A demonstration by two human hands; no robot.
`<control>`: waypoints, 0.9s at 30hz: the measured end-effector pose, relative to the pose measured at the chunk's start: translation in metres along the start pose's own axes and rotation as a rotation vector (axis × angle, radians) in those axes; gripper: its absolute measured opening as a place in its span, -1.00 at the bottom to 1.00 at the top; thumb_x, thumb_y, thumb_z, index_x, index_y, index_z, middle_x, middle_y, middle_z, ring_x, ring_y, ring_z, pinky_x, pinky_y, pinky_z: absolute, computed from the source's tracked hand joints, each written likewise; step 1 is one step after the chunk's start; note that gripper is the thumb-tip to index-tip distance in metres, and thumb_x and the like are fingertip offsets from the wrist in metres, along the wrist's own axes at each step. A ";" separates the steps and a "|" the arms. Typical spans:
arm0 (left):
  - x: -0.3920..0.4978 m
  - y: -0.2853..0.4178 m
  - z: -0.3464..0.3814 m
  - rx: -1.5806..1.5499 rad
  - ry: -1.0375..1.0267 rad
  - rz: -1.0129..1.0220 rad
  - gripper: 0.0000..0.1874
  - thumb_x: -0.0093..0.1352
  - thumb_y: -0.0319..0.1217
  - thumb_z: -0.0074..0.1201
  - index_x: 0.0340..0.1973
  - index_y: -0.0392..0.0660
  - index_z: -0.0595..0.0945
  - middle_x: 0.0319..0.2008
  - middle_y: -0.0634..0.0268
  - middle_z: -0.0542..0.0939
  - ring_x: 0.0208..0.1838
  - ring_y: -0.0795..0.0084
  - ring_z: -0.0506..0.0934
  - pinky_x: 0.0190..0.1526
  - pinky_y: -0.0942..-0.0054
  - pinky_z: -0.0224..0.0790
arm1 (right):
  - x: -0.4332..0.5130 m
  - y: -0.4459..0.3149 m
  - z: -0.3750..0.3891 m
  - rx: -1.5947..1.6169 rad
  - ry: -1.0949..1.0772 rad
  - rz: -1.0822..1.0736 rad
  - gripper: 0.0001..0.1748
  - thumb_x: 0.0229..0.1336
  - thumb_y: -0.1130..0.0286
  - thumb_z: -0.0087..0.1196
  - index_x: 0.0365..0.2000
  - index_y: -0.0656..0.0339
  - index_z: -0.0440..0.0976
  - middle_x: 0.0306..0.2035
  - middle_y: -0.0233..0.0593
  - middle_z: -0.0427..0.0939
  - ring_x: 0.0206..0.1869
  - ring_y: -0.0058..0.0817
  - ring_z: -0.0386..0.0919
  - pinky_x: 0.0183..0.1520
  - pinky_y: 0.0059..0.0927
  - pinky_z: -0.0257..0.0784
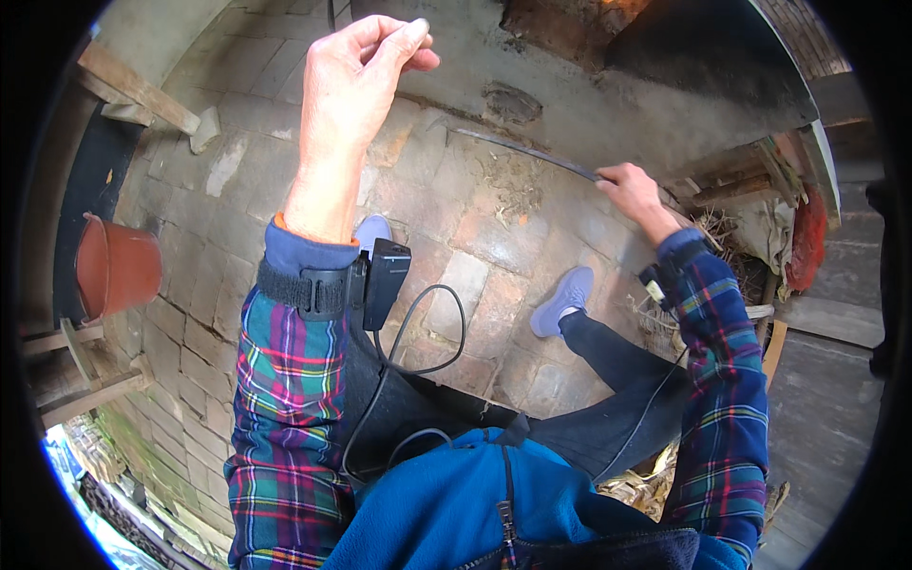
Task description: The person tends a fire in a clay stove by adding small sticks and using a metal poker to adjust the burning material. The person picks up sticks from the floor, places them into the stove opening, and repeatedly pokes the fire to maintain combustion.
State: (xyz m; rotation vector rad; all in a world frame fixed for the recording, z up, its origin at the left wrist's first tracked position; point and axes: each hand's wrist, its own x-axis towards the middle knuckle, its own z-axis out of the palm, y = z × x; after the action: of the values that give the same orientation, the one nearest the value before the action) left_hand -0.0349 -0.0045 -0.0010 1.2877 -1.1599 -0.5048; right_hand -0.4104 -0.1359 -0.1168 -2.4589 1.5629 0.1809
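My left hand (pixel 363 78) is raised at the upper left, its thumb and fingertips brought together; whether something small is between them I cannot tell. My right hand (pixel 630 189) grips the end of a long, thin dark metal rod (pixel 527 150), which stretches left and low over the brick floor beside the base of a stove. The rod's far end lies near small debris and looks hooked or forked, too faint to be sure. Dry straw bits (pixel 516 185) are scattered on the floor below the rod. Black devices are strapped to both my wrists, with cables hanging from them.
The masonry stove (pixel 591 107) spans the top, with a glow at its opening. An orange-red bucket (pixel 121 267) stands at the left near wooden stools (pixel 139 85). Dry twigs (pixel 716 228) and a red bag (pixel 809 242) are at the right, dry husks (pixel 645 484) beside my leg.
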 end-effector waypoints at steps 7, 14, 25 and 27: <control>0.001 0.003 -0.001 -0.156 0.020 -0.015 -0.73 0.44 -0.24 0.14 -0.31 -0.20 0.72 -0.42 0.27 0.70 -0.29 0.52 0.66 -0.09 0.51 0.50 | 0.023 -0.026 -0.030 -0.269 0.048 -0.061 -0.75 0.03 0.31 0.08 -0.30 0.04 0.70 -0.30 -0.07 0.67 -0.18 -0.09 0.65 -0.08 -0.10 0.56; 0.002 0.008 0.000 -0.168 0.033 -0.110 -0.67 0.45 -0.17 0.14 -0.30 -0.22 0.71 -0.42 0.23 0.69 -0.28 0.46 0.66 -0.06 0.47 0.48 | -0.012 -0.014 -0.085 -0.349 -0.023 0.060 -0.69 0.10 0.26 0.10 -0.15 0.06 0.67 -0.18 -0.06 0.66 -0.07 -0.08 0.61 0.02 -0.15 0.51; 0.001 0.005 -0.004 -0.103 0.046 -0.134 -0.58 0.47 -0.09 0.08 -0.29 -0.24 0.71 -0.42 0.19 0.68 -0.28 0.42 0.67 -0.07 0.43 0.49 | 0.037 -0.020 0.016 -0.085 0.009 0.072 -0.67 0.04 0.24 0.06 -0.20 0.04 0.68 -0.19 -0.06 0.66 -0.06 -0.07 0.61 0.00 -0.10 0.53; 0.001 0.006 -0.002 -0.126 0.061 -0.138 -0.58 0.47 -0.09 0.08 -0.30 -0.25 0.71 -0.43 0.20 0.68 -0.28 0.41 0.67 -0.07 0.42 0.50 | 0.024 0.002 0.004 -0.081 -0.027 0.067 -0.68 0.03 0.24 0.07 -0.22 0.04 0.68 -0.20 -0.07 0.66 -0.07 -0.06 0.61 -0.01 -0.10 0.53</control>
State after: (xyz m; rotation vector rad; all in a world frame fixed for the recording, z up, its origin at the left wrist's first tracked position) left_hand -0.0345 -0.0031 0.0054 1.2706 -0.9771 -0.6258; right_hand -0.4021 -0.1566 -0.1261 -2.4546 1.6592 0.2935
